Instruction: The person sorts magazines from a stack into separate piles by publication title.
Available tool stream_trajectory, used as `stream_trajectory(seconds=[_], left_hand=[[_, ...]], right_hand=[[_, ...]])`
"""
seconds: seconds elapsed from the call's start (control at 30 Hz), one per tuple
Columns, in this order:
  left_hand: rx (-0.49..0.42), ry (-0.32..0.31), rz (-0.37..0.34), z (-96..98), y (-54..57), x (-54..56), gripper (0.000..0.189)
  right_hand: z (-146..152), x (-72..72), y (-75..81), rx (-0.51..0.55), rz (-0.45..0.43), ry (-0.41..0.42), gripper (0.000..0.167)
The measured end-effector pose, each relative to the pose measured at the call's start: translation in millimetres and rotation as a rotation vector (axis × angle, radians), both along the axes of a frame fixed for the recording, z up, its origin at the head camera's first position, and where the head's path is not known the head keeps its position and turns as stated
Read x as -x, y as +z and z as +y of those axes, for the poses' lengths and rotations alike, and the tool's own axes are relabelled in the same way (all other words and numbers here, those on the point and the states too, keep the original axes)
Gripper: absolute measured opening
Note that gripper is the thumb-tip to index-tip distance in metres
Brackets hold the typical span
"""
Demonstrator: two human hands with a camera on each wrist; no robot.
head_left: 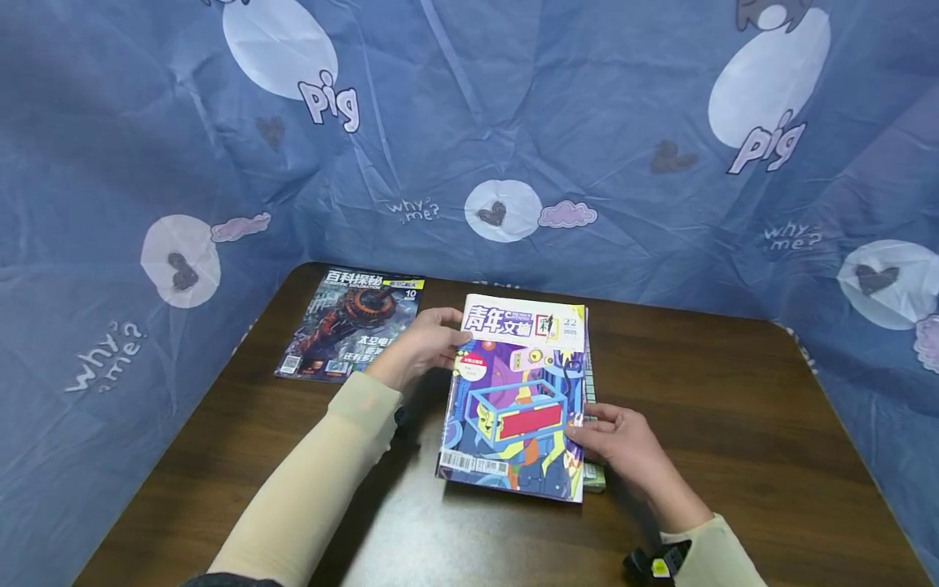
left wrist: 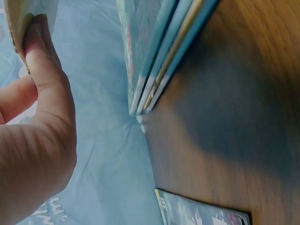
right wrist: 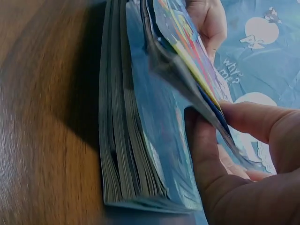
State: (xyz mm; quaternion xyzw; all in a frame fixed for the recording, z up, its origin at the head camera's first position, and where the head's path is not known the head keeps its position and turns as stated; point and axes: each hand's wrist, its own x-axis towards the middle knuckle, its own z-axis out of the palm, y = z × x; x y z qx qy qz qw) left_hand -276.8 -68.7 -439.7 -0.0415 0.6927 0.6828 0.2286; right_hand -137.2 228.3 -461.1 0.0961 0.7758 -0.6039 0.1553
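Note:
A colourful magazine [head_left: 524, 408] with a white title band is held between both hands, raised above a stack of magazines [head_left: 596, 477] that mostly hides beneath it in the head view. At its upper left edge, my left hand [head_left: 424, 346] pinches it, thumb on the cover and fingers behind. My right hand [head_left: 623, 444] pinches the right edge lower down. In the right wrist view the held magazine [right wrist: 199, 79] tilts away from the stack [right wrist: 129, 154], with the right thumb and fingers [right wrist: 248, 119] on either side. The left wrist view shows the stack's spines [left wrist: 161, 70] lying apart from the left hand [left wrist: 47, 108].
A dark magazine [head_left: 352, 326] with a space picture lies at the table's back left, beyond the left forearm. The brown wooden table [head_left: 704, 375] extends to the right. A blue printed cloth [head_left: 411, 163] hangs behind and at the sides.

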Motion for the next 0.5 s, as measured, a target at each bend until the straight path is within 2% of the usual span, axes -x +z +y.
stream_trajectory(seconds=[0.13, 0.4, 0.5], left_hand=[[0.011, -0.006, -0.004, -10.2, -1.1, -3.3, 0.025], [0.055, -0.075, -0.008, -38.1, -6.6, -6.2, 0.025], [0.075, -0.082, -0.019, -49.9, -8.9, -7.7, 0.023]], right_hand=[[-7.1, -2.6, -0.6, 0.048, -0.007, 0.024, 0.067], [-29.3, -10.8, -1.4, 0.095, 0.042, 0.113, 0.044], [-40.5, -14.8, -4.4, 0.127, 0.046, 0.129, 0.037]])
